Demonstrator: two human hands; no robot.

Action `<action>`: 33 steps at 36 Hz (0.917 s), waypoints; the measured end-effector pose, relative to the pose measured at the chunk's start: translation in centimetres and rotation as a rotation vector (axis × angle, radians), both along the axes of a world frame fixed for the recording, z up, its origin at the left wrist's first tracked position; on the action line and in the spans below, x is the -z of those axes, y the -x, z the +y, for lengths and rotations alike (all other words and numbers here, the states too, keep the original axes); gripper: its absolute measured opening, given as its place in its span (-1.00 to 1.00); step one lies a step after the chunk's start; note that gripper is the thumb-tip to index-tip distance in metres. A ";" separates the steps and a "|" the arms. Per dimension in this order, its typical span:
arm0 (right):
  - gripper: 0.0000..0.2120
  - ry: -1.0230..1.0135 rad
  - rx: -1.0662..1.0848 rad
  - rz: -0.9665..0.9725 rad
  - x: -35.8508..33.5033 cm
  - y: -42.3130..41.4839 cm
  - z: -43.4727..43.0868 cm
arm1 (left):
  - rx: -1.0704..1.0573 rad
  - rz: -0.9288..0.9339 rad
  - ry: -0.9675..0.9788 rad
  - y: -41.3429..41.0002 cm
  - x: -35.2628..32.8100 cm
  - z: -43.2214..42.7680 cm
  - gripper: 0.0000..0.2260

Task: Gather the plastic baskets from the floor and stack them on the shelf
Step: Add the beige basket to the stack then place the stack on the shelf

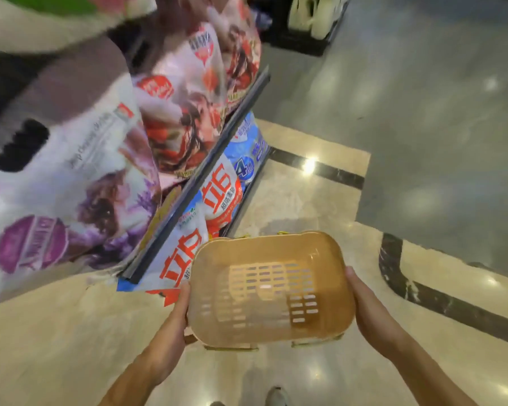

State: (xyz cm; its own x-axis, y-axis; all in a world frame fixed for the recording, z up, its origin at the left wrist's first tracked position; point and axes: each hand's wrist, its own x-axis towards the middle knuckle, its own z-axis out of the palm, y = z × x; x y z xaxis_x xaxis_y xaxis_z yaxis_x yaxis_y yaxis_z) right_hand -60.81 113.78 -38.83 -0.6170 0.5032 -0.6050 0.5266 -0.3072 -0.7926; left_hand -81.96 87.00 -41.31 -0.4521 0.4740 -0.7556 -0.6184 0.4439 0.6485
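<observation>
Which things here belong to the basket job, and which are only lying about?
For the job: tan plastic basket, held by left hand and right hand.
Only around: shelf edge, purple bag, red bags, blue-white bags, shoe.

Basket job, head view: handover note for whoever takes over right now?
Orange basket: empty, held above the floor, beside the shelf of detergent bags.
Left hand: holds its left side.
Right hand: holds its right side.
Done: this basket picked up.
Left: set it on the shelf; no other baskets in view.
</observation>
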 end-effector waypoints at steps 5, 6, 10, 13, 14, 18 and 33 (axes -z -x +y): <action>-0.48 -0.015 0.121 0.111 -15.4 -3.0 0.9 | 0.084 0.054 -0.052 -0.8 -15.9 2.9 -0.41; -0.47 -0.011 0.159 0.146 -18.2 -3.6 0.9 | 0.115 0.051 -0.071 -1.1 -18.9 3.5 -0.38; -0.40 0.035 0.264 0.260 -27.5 -6.4 0.5 | 0.148 0.015 -0.175 -2.9 -28.2 5.5 -0.28; -0.28 0.078 0.287 0.273 -32.0 -8.8 0.4 | 0.138 0.025 -0.260 -4.8 -33.1 7.4 -0.44; -0.23 0.105 0.291 0.297 -33.1 -9.7 0.5 | 0.144 0.038 -0.278 -5.5 -34.6 8.0 -0.46; -0.32 0.077 0.379 0.324 -38.2 -11.5 0.1 | 0.199 0.060 -0.315 -6.4 -37.6 10.0 -0.38; -0.17 -0.101 0.699 0.184 -40.3 -21.8 0.5 | 0.589 0.200 -0.178 -11.7 -42.2 19.5 -0.30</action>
State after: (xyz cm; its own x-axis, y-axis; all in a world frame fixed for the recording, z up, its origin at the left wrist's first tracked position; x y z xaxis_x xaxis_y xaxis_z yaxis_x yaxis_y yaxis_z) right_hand -39.03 114.29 1.48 -0.2179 0.8650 -0.4521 0.0895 -0.4435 -0.8918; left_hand -70.29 106.45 0.90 -0.2023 0.7958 -0.5708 -0.1639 0.5471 0.8209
